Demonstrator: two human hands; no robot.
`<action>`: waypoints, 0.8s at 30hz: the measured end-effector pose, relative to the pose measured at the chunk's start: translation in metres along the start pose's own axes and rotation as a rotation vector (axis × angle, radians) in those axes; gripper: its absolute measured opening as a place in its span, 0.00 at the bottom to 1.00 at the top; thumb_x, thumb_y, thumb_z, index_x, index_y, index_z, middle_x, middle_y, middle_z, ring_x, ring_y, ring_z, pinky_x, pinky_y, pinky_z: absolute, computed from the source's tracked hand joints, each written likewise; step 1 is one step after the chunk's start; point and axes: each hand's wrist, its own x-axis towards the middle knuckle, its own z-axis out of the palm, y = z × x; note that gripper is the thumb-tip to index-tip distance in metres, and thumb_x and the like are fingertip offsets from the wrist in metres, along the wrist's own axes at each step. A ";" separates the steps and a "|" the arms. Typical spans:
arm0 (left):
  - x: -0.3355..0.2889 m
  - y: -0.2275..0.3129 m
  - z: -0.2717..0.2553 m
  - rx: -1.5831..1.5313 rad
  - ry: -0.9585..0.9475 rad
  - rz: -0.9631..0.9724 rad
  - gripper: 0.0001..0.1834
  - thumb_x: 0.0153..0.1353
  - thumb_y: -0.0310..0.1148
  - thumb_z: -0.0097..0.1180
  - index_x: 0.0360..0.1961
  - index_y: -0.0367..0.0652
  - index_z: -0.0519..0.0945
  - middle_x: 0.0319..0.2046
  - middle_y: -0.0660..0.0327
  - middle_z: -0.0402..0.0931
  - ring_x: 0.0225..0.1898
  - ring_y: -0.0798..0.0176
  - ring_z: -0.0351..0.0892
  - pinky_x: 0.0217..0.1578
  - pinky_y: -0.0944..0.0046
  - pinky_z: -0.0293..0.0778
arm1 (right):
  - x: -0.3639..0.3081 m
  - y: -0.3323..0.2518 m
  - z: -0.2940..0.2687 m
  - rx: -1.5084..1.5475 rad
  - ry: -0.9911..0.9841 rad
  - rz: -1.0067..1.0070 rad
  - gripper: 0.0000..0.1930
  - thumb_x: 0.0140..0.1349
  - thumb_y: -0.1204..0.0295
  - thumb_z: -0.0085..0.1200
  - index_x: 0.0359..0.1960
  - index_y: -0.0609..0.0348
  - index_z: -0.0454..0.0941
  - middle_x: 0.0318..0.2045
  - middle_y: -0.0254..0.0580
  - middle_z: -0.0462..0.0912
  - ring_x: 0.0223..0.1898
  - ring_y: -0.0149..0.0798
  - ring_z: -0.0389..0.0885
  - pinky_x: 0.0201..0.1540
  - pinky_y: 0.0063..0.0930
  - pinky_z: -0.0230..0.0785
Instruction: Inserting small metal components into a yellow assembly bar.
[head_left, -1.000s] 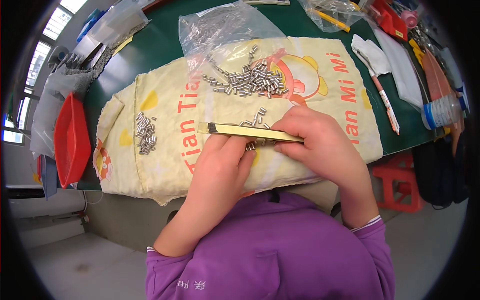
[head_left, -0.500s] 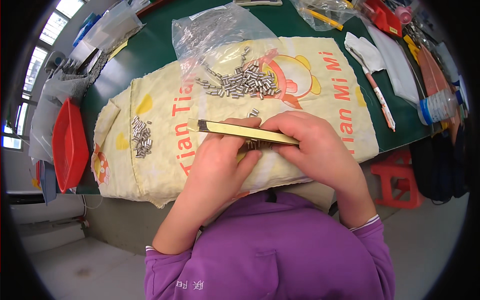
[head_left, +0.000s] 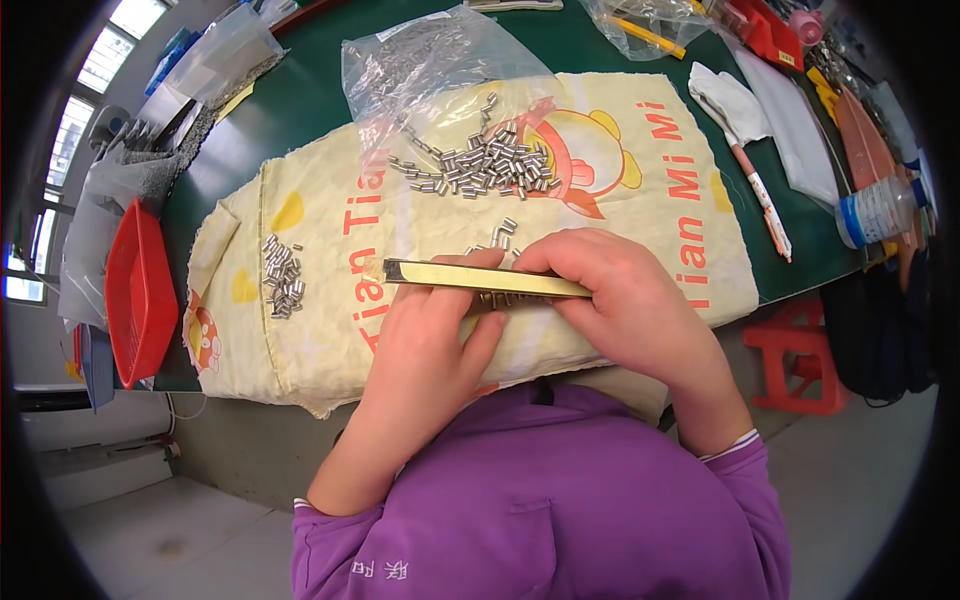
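A long, narrow bar (head_left: pixel 480 277) with a pale yellow face and dark edges lies across both hands, over the cloth. Clear film sticks out at its left end. My right hand (head_left: pixel 625 295) grips the bar's right end between thumb and fingers. My left hand (head_left: pixel 425 335) is curled round the left part, fingertips behind the bar, thumb bent below it. Small silver metal cylinders (head_left: pixel 497 299) show under the bar between the hands. A few loose cylinders (head_left: pixel 503 235) lie just behind it. The main heap of cylinders (head_left: pixel 495 165) is farther back.
A yellow printed cloth (head_left: pixel 330 240) covers part of the green table (head_left: pixel 225 160). Another cylinder pile (head_left: pixel 283 277) lies left. A clear bag of cylinders (head_left: pixel 440 60) stands behind the heap. A red tray (head_left: pixel 140 290) is far left; a pen (head_left: pixel 762 205) and bottle (head_left: pixel 872 215) are right.
The bar has tilted closer to level, its left end shifting slightly down and its yellow face narrowing. My left hand has moved a little left and down. More loose cylinders show behind the bar.
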 end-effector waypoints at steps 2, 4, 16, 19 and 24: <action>-0.005 0.000 0.000 -0.005 0.006 -0.012 0.28 0.58 0.19 0.64 0.61 0.36 0.75 0.53 0.53 0.77 0.50 0.61 0.81 0.51 0.61 0.78 | 0.000 -0.001 0.001 0.001 0.006 -0.007 0.16 0.54 0.85 0.51 0.44 0.59 0.79 0.38 0.49 0.83 0.44 0.56 0.81 0.47 0.46 0.73; -0.007 0.001 0.001 -0.010 0.014 -0.027 0.31 0.58 0.19 0.65 0.64 0.37 0.74 0.53 0.54 0.77 0.49 0.62 0.80 0.51 0.61 0.78 | 0.001 -0.002 0.001 -0.019 0.005 -0.008 0.16 0.54 0.85 0.51 0.44 0.58 0.80 0.37 0.48 0.83 0.43 0.55 0.80 0.46 0.45 0.73; -0.007 0.001 0.007 -0.272 0.070 -0.111 0.40 0.56 0.19 0.66 0.71 0.35 0.64 0.51 0.52 0.75 0.45 0.54 0.81 0.48 0.58 0.79 | 0.004 -0.006 0.009 -0.118 0.001 -0.051 0.16 0.56 0.82 0.52 0.44 0.52 0.80 0.33 0.39 0.82 0.40 0.48 0.79 0.43 0.41 0.74; -0.006 -0.002 0.009 -0.279 0.073 -0.093 0.37 0.57 0.22 0.67 0.67 0.36 0.67 0.48 0.52 0.76 0.46 0.51 0.81 0.48 0.56 0.78 | 0.005 -0.006 0.012 -0.131 0.044 -0.069 0.15 0.56 0.82 0.53 0.44 0.52 0.80 0.34 0.39 0.82 0.40 0.48 0.79 0.43 0.40 0.74; -0.004 -0.001 0.008 -0.016 0.094 0.033 0.27 0.55 0.27 0.69 0.55 0.35 0.74 0.47 0.49 0.77 0.48 0.43 0.76 0.48 0.48 0.74 | 0.003 -0.005 0.010 -0.151 0.071 -0.078 0.15 0.56 0.82 0.53 0.45 0.54 0.80 0.35 0.40 0.82 0.40 0.48 0.79 0.43 0.40 0.74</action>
